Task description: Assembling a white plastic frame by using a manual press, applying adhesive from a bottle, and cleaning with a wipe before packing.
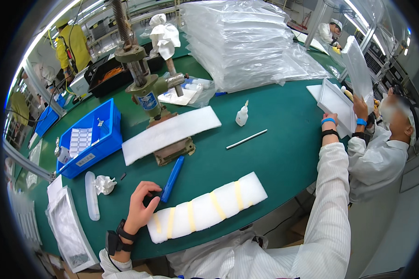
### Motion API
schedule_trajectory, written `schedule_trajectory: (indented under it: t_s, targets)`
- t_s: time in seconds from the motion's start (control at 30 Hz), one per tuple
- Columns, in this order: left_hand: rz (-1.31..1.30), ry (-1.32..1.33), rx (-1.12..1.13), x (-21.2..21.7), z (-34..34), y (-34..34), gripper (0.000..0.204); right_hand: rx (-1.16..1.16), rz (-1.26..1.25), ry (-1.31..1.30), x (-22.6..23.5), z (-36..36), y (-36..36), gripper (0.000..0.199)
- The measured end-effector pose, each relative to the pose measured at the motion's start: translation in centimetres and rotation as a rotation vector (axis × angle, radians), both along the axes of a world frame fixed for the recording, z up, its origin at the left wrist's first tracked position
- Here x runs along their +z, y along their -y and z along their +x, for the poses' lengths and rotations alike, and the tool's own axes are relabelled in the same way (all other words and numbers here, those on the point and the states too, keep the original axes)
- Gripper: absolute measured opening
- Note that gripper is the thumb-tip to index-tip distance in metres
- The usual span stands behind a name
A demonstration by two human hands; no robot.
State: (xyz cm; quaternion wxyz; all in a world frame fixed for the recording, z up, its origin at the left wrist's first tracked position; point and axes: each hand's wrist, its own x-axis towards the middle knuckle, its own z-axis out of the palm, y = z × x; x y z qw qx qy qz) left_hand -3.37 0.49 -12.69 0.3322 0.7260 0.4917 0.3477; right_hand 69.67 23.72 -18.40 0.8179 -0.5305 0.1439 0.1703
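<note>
My right hand [329,119] reaches out to the far right, its fingers closed on the near edge of a white rectangular frame-like tray [342,108]. My left hand [142,204] rests on the table with curved fingers, thumb apart from them; a dark patch between them could be shadow or a small object. Beside its fingertips lies a blue tube-shaped tool [173,179]. A white foam strip with yellow tape bands [205,207] touches or nearly touches this hand. Further off, another white foam strip [172,135] lies across the base of a metal press [146,93].
A small dropper bottle [241,115] and a thin rod [246,139] lie mid-table. Left are a blue bin [91,139], a clear case [92,195] and a bagged frame [70,230]. Bagged sheets [246,46] are stacked behind. A co-worker [381,139] holds a wrapped panel [358,69] at right.
</note>
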Motion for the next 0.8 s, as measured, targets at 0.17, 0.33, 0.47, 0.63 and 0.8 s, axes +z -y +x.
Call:
schedule_trajectory:
  t_s: [0.17,0.33,0.47,0.63,0.8]
  targets:
    - [0.097,0.12,-0.137,-2.1,-1.0,-1.9,0.019,0.683,0.073,0.325,0.9,15.4,2.2,0.041]
    - [0.18,0.073,-0.151,-1.6,-1.7,-1.2,0.017,1.026,-0.181,0.456,-3.0,7.9,5.9,0.05]
    - [0.159,0.09,-0.009,-0.8,-2.8,2.4,0.015,1.039,-0.358,0.658,-1.1,-7.5,9.5,0.046]
    - [0.203,0.105,0.237,1.6,-5.3,6.1,0.012,1.043,-0.204,0.943,4.5,-17.4,15.6,0.026]
    - [0.43,-0.344,1.03,0.8,-14.3,10.2,0.014,1.157,-0.187,0.912,7.0,-24.0,16.8,0.026]
